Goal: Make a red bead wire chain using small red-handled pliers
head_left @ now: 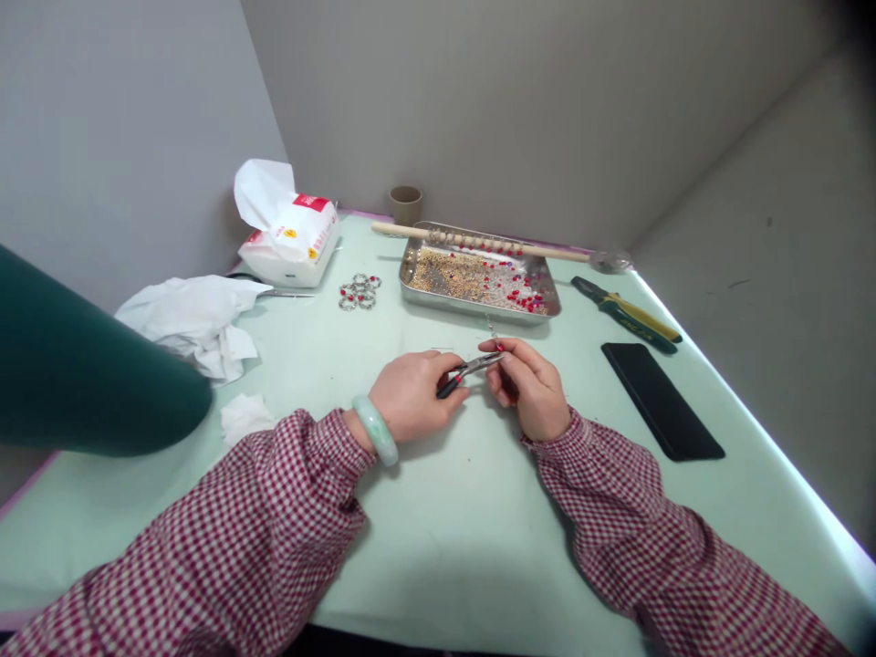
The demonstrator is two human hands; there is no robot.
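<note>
Fingers (457,397) of the left hand (411,392) are curled round the handles of small black-handled pliers (474,367), thumb and forefinger near the pivot, with no slack visible in the hold. Right hand (530,381): thumb and forefinger drawn together in a tight pinch on a small beaded strand (499,347), remaining fingers folded beneath. Plier tips come right up to that pinch; too small and half covered by fingertips to tell whether the jaws have closed on the strand or merely lie against it. Step in hand, as I judge it: fine plier work at one end of the strand. Next move seems to call for a steady right pinch and a small, controlled action at the plier tips, since a slip could let beads loose. Strand sits over the pale green tabletop (472,538), just on the near side of the metal tray (479,309). Appearance: slender, a glossy red bead showing at the fingertips, a pale, glinting length rising from the pinch towards the tray. Beaded rings (360,296) lie clustered left of the tray, silvery with red accents, much like the strand in colouring.
</note>
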